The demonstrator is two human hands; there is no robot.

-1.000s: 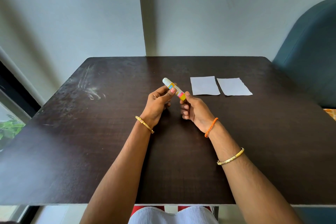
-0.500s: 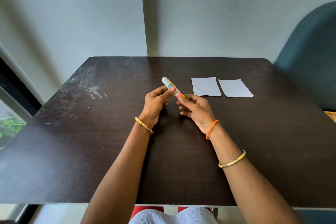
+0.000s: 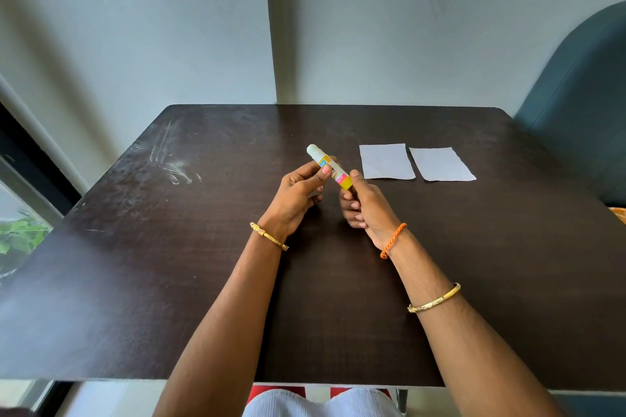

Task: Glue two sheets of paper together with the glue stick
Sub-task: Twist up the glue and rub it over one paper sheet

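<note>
Glue stick (image 3: 328,168) held above the table (image 3: 135,281) between both hands, tilted, white cap up and away. Likely light, rigid, smooth plastic; best gripped round the barrel, cap pulled off the far end. Left hand (image 3: 298,195) pinching near the cap, right hand (image 3: 364,205) curled round the yellow base. Two sheets (image 3: 386,161) flat just to the right, untouched.

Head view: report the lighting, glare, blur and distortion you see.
Head view: daylight comes from the window at left, leaving a pale sheen and visible smears on the dark table; wide-angle distortion bows the table's edges and stretches the forearms; the near table edge is soft, while the glue stick, left hand, right hand and two paper sheets are sharp.
</note>
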